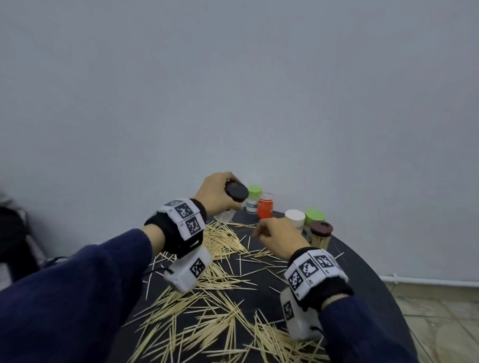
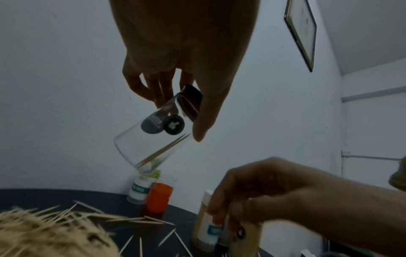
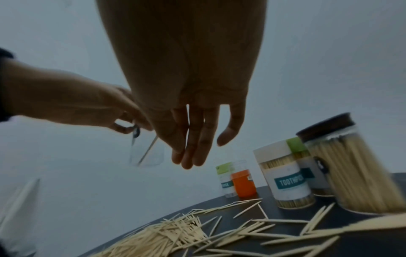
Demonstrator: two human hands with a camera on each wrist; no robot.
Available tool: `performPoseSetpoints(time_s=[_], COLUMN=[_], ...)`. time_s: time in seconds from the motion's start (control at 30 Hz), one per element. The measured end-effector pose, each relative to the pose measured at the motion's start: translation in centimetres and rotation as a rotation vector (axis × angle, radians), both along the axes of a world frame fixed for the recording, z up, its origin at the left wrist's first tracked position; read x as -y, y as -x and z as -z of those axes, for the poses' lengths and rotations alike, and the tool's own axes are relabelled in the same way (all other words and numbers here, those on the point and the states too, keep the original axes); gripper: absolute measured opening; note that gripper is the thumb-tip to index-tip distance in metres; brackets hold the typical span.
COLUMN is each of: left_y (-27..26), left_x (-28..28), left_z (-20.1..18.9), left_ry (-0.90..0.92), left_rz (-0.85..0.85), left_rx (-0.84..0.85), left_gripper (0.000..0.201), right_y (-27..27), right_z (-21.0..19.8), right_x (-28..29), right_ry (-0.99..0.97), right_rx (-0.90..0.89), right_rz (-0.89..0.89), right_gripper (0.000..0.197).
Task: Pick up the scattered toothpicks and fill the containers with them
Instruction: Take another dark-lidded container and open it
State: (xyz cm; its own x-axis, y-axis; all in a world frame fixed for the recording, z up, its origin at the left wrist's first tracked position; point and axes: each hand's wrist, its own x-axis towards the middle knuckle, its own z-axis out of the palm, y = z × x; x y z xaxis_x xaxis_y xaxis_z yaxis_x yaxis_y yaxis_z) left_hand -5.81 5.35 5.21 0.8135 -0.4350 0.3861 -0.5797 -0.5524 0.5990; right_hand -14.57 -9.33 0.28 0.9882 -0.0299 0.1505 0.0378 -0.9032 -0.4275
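Since the left hand (image 1: pixel 215 192) grips the clear glass jar with dark lid (image 2: pixel 153 137) aloft, nearly empty, w/ right hand (image 3: pixel 193 139) slack-fingered & empty beside it, uncap first; pale wooden toothpicks (image 1: pixel 215 302) lie below both hands; grab aligned bunches, tips 1st.

Clear glass jar with dark lid (image 1: pixel 234 193): body mostly hidden behind left hand (image 1: pixel 213 192) in head view.
Pale wooden toothpicks (image 2: pixel 44 233): near heap blurred in left wrist view.
Green-lidded white container (image 3: pixel 224 179): label cut off by orange plastic container (image 3: pixel 243 184).
Round black surface (image 1: pixel 370 289): near edge cropped.
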Motion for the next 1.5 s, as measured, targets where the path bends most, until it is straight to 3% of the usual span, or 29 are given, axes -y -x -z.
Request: performPoseSetpoints(time_s=[0.17, 0.5, 0.63, 0.97, 1.37, 1.5], left_y=[4.3, 10.5, 11.8, 13.5, 12.6, 11.7], left_x=[-2.0, -3.5, -3.9, -4.3, -2.8, -2.5], left_z=[1.2, 3.0, 3.5, 4.3, 4.9, 5.5], left_ry=[0.045, 0.112, 0.11, 0.209, 0.244, 0.205], left_rz=[-0.007, 0.076, 0.114, 0.169, 0.316, 0.324], left_rx=[-0.056, -0.048, -0.046, -0.091, -0.115, -0.155], left_gripper=[0.069, 0.047, 0.047, 0.044, 0.035, 0.042], right_y=[2.1, 6.1, 7.3, 8.9, 9.7, 9.3], right_z=[-0.5, -1.2, -1.2, -1.8, -3.1, -3.2], right_x=[-1.0, -3.5, -3.9, -4.2, -2.4, -0.6], right_ry=[-0.075, -0.325, -0.262, -0.321, -0.148, -0.173], right_rx=[0.033, 0.099, 0.081, 0.189, 0.089, 0.098], right_rz=[0.023, 0.027, 0.009, 0.017, -0.051, -0.044], right_gripper=[0.018, 0.041, 0.052, 0.038, 0.04, 0.04])
